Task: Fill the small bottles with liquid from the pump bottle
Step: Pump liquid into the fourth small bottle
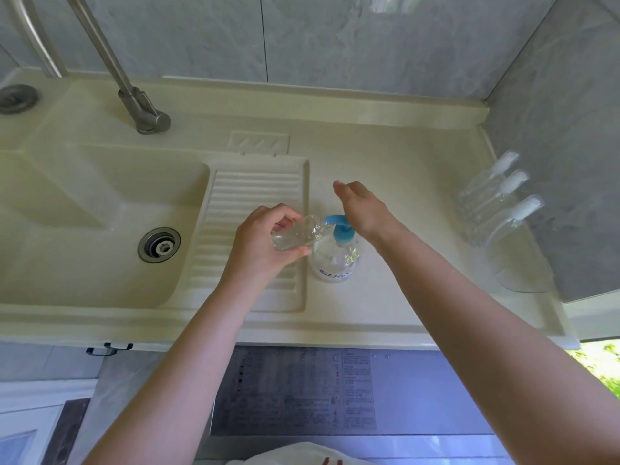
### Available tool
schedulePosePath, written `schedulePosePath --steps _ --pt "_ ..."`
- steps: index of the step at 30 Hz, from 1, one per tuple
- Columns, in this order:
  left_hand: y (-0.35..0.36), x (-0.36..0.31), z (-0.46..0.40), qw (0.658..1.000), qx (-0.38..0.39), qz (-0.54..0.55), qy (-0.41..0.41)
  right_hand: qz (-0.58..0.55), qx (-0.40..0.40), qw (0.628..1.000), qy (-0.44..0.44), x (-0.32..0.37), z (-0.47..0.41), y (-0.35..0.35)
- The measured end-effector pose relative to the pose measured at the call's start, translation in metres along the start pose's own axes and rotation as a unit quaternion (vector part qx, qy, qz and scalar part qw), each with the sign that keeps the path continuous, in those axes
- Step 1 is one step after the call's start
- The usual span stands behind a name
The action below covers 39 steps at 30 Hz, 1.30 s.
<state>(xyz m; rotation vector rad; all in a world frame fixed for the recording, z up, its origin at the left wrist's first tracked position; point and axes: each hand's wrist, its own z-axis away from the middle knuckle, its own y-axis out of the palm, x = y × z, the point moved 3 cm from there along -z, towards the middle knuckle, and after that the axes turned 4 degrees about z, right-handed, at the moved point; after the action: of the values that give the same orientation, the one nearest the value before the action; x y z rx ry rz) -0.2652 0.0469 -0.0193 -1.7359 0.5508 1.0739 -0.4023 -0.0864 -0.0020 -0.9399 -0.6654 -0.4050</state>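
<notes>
Gripping a small clear bottle [297, 233] on its side, the left hand [265, 243] has its fingers [285, 214] curled over the top of the bottle and the thumb pressed along the underside, so the bottle is clamped between them. The bottle's open neck points right and meets the tip of the blue pump spout [330, 219]; clear liquid with bubbles shows inside it. The right hand [364, 209] lies over the blue pump head [344, 233], the heel of the palm on top of it, the fingers [345, 189] straight and held together, reaching away from the person and holding nothing. The pump bottle [335, 260] stands upright on the cream table [385, 297], just right of the ribbed washboard [255, 209], and is transparent with a white label bearing blue print low on its front. The left hand and small bottle hang above the washboard's right edge. Near the right wall, well apart from the hands, three more small clear bottles [493, 199] with white caps lie in a row beside a clear plastic pouch [523, 273]. Left of the washboard sits the sink basin [100, 223] with its metal drain [159, 245], and a steel faucet [134, 95] rises behind it.
</notes>
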Motion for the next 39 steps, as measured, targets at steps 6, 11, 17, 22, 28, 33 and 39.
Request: schedulePosePath --steps 6,11,17,22,28,33,39 --pt "0.001 -0.001 0.000 1.000 0.003 -0.007 -0.003 0.150 -0.069 0.985 -0.046 -0.007 0.000 0.009" --pt "0.001 -0.002 0.001 1.000 0.005 -0.013 -0.007 0.172 -0.114 0.977 -0.056 -0.004 0.005 0.005" --pt "-0.001 -0.001 0.001 1.000 0.001 -0.004 -0.001 0.040 -0.032 0.999 -0.017 0.000 0.003 0.001" --pt "0.001 0.000 0.000 1.000 0.003 -0.005 -0.003 0.116 -0.104 0.987 -0.034 -0.002 0.005 0.005" --pt "0.002 0.000 0.002 1.000 0.006 -0.007 -0.008 0.081 -0.097 0.992 -0.015 -0.006 0.007 0.009" --pt "-0.001 -0.001 0.003 1.000 0.004 0.000 -0.011 0.031 -0.053 0.998 -0.019 0.003 0.006 0.001" --pt "0.002 -0.002 0.003 1.000 0.008 0.005 -0.012 0.126 -0.091 0.987 -0.030 -0.003 0.007 0.006"
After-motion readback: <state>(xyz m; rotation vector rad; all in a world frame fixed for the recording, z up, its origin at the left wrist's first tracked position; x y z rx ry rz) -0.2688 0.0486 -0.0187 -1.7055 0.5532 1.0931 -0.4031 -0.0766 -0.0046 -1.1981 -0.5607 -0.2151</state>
